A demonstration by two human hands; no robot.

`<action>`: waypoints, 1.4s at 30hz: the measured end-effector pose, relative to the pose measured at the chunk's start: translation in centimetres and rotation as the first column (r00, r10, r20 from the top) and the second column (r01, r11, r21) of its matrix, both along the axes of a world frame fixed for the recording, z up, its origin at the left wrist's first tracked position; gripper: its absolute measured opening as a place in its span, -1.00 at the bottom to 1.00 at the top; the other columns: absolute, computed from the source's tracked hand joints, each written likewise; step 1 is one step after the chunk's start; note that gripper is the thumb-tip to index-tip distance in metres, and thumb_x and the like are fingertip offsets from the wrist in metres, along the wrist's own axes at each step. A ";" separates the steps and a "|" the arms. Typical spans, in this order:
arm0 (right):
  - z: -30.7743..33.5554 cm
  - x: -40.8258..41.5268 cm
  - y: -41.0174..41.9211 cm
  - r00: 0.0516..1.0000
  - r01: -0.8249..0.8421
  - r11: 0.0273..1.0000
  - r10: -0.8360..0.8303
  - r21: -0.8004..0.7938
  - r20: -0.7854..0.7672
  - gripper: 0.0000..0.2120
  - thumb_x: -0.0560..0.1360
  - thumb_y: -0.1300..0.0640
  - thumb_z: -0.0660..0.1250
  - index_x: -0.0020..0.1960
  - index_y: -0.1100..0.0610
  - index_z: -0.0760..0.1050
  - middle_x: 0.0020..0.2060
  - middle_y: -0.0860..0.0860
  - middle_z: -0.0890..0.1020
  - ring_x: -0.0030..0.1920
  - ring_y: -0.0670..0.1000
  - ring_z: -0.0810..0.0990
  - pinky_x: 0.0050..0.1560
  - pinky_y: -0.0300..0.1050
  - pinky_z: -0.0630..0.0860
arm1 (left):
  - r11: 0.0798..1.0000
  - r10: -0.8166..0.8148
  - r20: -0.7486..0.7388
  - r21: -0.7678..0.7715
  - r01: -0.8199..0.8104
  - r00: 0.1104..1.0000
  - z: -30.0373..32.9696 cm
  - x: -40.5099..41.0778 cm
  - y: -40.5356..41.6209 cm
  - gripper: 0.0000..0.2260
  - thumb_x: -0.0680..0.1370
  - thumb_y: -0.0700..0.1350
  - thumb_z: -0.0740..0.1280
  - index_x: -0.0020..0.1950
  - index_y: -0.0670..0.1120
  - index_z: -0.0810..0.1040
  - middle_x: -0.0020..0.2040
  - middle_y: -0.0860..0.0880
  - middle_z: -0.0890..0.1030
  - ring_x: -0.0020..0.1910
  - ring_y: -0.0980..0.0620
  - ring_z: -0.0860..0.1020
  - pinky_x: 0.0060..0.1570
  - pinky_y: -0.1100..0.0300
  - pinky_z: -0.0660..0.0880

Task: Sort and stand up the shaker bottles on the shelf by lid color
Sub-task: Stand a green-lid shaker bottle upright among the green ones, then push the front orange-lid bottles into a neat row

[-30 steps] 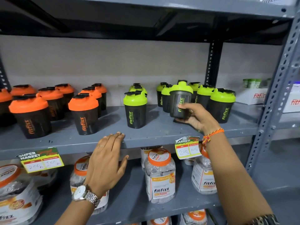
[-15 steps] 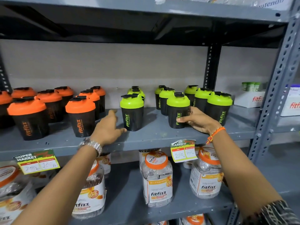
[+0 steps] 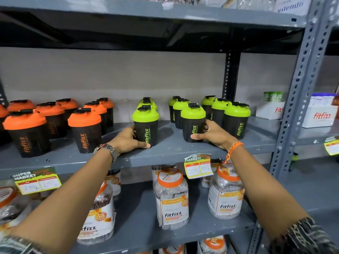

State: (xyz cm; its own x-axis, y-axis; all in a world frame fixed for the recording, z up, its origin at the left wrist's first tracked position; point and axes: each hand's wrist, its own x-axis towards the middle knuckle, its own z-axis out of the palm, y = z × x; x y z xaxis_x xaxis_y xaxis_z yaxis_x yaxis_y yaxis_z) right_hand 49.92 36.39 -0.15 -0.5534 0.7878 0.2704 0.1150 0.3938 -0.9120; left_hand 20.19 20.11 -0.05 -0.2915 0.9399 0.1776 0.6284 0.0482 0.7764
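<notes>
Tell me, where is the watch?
The watch is on the left wrist, low and left of centre in the head view, just behind the left hand holding a green-lidded shaker on the shelf.

Even, fairly bright light from the front, dark shadow under the upper shelf (image 3: 146, 13), soft shadows beside bottles, wide-angle bending at edges, slight blur throughout, no glare

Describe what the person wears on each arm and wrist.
The left hand has a silver metal-link watch at the wrist. The right hand has an orange braided thread band at the wrist. Both forearms are bare; a dark patterned sleeve shows near the right elbow.
</notes>
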 end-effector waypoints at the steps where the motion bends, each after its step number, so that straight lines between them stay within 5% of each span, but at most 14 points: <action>1: -0.1 0.1 0.0 1.000 0.010 1.000 -0.010 0.007 0.002 -0.31 0.34 0.34 0.60 0.40 0.23 0.43 0.22 0.08 0.68 0.22 -0.01 0.68 0.22 -0.07 0.62 | 1.000 0.005 -0.016 0.008 -0.005 1.000 0.1 0.3 -0.1 -0.34 0.29 -0.10 0.66 0.34 -0.06 0.50 0.12 -0.03 0.68 0.14 -0.03 0.63 0.30 0.00 0.51; 6: -0.4 0.3 -0.6 1.000 0.023 1.000 -0.023 0.013 -0.002 -0.33 0.38 0.39 0.56 0.42 0.26 0.40 0.21 0.12 0.67 0.22 0.05 0.67 0.16 -0.13 0.63 | 1.000 0.001 -0.025 0.020 0.000 1.000 -0.4 0.7 -0.2 -0.24 0.18 0.09 0.67 0.33 -0.03 0.54 0.20 -0.02 0.69 0.18 -0.02 0.64 0.35 -0.08 0.49; 10: -0.6 0.4 -0.9 0.996 0.084 0.995 -0.084 0.047 -0.007 -0.31 0.32 0.32 0.63 0.37 0.22 0.42 0.20 0.11 0.69 0.22 0.07 0.69 0.28 0.10 0.60 | 0.998 0.015 -0.067 0.066 -0.010 0.998 -1.2 0.6 -0.2 -0.10 0.07 0.28 0.59 0.36 0.00 0.49 0.23 -0.02 0.68 0.16 -0.03 0.65 0.31 -0.09 0.52; 17: -0.9 0.5 -0.9 0.990 0.139 0.982 -0.143 0.130 0.021 -0.06 0.05 -0.12 0.70 0.34 0.07 0.44 0.23 0.00 0.69 0.23 -0.01 0.68 0.31 0.12 0.59 | 0.995 0.013 -0.091 0.099 -0.004 0.996 -1.3 0.6 -0.5 -0.40 0.32 0.00 0.63 0.27 0.10 0.44 0.26 -0.02 0.64 0.18 -0.04 0.62 0.34 -0.11 0.49; 30: -0.7 0.5 -1.0 0.987 0.155 0.983 -0.160 0.098 0.036 -0.29 0.28 0.22 0.68 0.35 0.16 0.45 0.22 0.09 0.68 0.22 0.04 0.68 0.31 0.12 0.59 | 0.995 0.020 -0.103 0.095 -0.010 0.994 -1.6 0.1 0.1 -0.31 0.33 -0.01 0.63 0.40 -0.03 0.44 0.30 -0.06 0.63 0.22 -0.07 0.61 0.36 -0.11 0.48; 33: -0.3 0.7 -1.5 0.989 0.132 0.989 -0.136 0.063 0.053 -0.21 0.22 0.17 0.71 0.34 0.11 0.41 0.23 0.08 0.67 0.24 0.07 0.66 0.31 0.16 0.58 | 0.998 0.006 -0.047 0.070 -0.003 0.999 -1.5 0.2 0.1 -0.27 0.32 -0.07 0.64 0.42 -0.09 0.41 0.25 -0.08 0.64 0.21 -0.04 0.61 0.38 -0.11 0.47; 35: 0.0 1.2 -2.3 0.988 0.141 0.990 -0.142 0.011 0.061 0.01 0.07 0.04 0.74 0.40 0.11 0.34 0.26 0.08 0.65 0.28 0.09 0.64 0.30 0.21 0.58 | 0.999 -0.031 -0.001 0.017 0.031 1.000 -1.1 0.3 -0.4 -0.16 0.30 -0.07 0.64 0.50 -0.12 0.33 0.27 -0.09 0.62 0.24 -0.04 0.59 0.40 -0.09 0.45; 38: 0.1 1.1 -3.9 0.947 0.267 0.959 -0.280 0.097 0.161 0.34 -0.07 -0.17 0.75 0.55 0.11 0.17 0.40 0.08 0.55 0.39 0.14 0.55 0.41 0.19 0.48 | 0.996 -0.076 0.058 -0.046 0.079 0.995 0.0 0.0 -2.8 -0.05 0.36 -0.11 0.59 0.62 -0.14 0.12 0.40 -0.13 0.50 0.37 -0.08 0.52 0.41 0.02 0.43; 42: 0.1 -0.4 -8.9 0.772 0.578 0.737 -0.633 0.350 0.059 0.20 0.21 0.04 0.71 0.61 0.27 0.06 0.52 0.30 0.34 0.51 0.32 0.33 0.49 0.13 0.29 | 0.980 -0.191 0.108 -0.039 0.196 0.976 2.0 -2.0 -8.5 -0.03 0.15 0.07 0.69 0.49 -0.06 0.38 0.27 -0.14 0.61 0.16 0.02 0.66 0.13 0.23 0.58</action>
State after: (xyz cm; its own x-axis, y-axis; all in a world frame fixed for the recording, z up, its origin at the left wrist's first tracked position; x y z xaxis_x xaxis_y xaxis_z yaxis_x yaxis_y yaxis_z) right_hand 49.53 27.50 -0.07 -0.0433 0.8672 0.4961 0.5577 0.4330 -0.7081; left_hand 18.21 11.58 1.90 -0.1174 0.9872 0.1080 0.5463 -0.0266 0.8372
